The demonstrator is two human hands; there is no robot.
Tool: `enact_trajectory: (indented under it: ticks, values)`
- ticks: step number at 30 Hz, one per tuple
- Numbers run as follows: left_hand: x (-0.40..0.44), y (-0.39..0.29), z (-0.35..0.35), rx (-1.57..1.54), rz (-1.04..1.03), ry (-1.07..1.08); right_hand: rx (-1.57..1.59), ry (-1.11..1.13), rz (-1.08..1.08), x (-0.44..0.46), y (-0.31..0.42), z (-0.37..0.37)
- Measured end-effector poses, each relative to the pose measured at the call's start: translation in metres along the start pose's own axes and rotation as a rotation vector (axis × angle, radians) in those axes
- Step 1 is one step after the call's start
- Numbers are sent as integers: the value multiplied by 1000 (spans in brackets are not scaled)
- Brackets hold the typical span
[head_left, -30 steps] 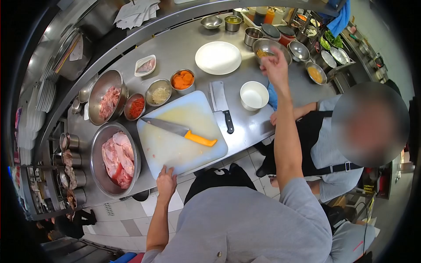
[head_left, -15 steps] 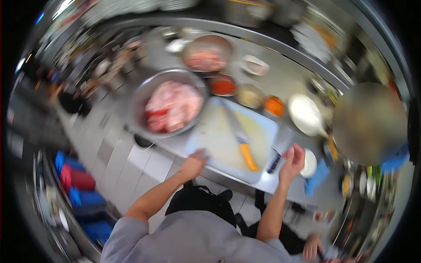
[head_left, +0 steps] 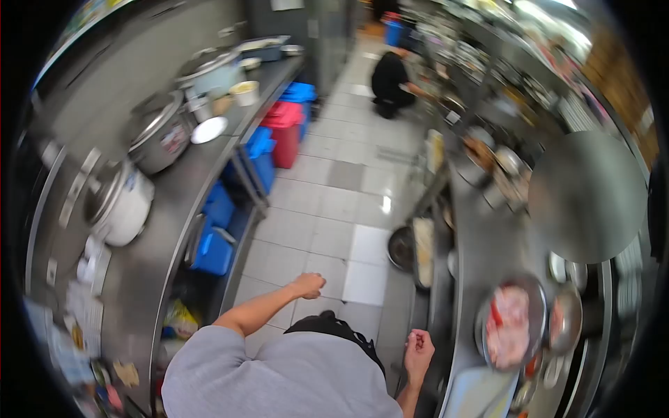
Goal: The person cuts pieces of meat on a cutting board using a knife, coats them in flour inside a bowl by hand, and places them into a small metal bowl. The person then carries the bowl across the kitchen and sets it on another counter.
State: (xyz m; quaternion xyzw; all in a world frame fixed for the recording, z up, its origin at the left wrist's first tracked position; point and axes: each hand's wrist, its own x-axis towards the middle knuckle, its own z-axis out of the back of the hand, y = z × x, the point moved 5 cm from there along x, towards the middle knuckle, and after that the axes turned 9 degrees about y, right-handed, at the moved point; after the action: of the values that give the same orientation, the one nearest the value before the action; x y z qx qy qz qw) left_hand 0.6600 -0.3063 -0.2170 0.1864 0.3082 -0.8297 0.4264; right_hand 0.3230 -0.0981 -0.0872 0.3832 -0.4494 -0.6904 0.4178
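My left hand [head_left: 308,285] is held out over the tiled floor, its fingers loosely curled in with nothing in them. My right hand [head_left: 419,354] hangs beside the edge of the right-hand steel counter [head_left: 465,306], fingers bent toward the palm and holding nothing that I can see. Nearest to it on that counter lies the cutting board [head_left: 477,393], partly cut off by the frame's bottom. Beyond the board stands a metal bowl [head_left: 541,313] of raw meat [head_left: 512,331], with a smaller bowl of meat [head_left: 566,322] to its right.
An aisle of floor tiles [head_left: 327,202] runs ahead, where a person in black [head_left: 391,80] crouches. Left, a steel counter [head_left: 174,202] bears a white cooker [head_left: 118,202] and a grey one [head_left: 159,132]. Blue bins [head_left: 212,247] and a red bin [head_left: 282,132] sit below.
My view and body have turned left, from the cutting board toward the aisle. My left hand has left the board's edge; my right hand has moved away from beside the knife.
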Motion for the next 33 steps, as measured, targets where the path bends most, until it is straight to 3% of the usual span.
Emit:
enact_trajectory:
  ticks: [2,7,9,10,13,16,18,22,23,25,26,27,29,31,32,33]
  values:
    - [-45,84,17,-120,188,-117,-225,212,138,60,48,-54]
    - [-152,204,7,-463,515,-530,-255,557,439,160,161,-187]
    - [-191,221,-31,-597,647,-653,-237,777,428,192,179,-244]
    - [-203,221,-58,-663,698,-699,-142,899,320,199,187,-277]
    - [-236,192,-133,-844,869,-740,-124,1506,168,185,230,-377]
    - [-263,148,-208,-972,1033,-678,-379,2137,65,128,282,-465]
    - [-272,120,-262,-1027,1194,-707,-467,2401,326,90,310,-518]
    - [-272,41,-341,-1156,1575,-868,-659,2486,1153,21,410,-598]
    - [-263,19,-359,-1207,1698,-890,-603,2617,1315,-8,441,-594]
    - [-229,-29,-387,-1235,1786,-1254,-249,3374,1346,-77,491,-534]
    - [-222,-47,-363,-1214,1709,-1336,-109,3676,1308,-98,509,-507]
    - [-216,-68,-342,-1188,1635,-1411,48,3700,1437,-112,527,-499]
    - [-168,-101,-353,-1565,2028,-1356,23,3544,1545,-146,565,-523]
    - [-134,-123,-309,-1807,2096,-1636,241,2991,1836,-167,603,-586]
    - [-111,-129,-298,-1918,2037,-1853,708,2693,1781,-177,613,-633]
    - [-90,-135,-285,-1948,1938,-1936,498,2380,1778,-190,624,-692]
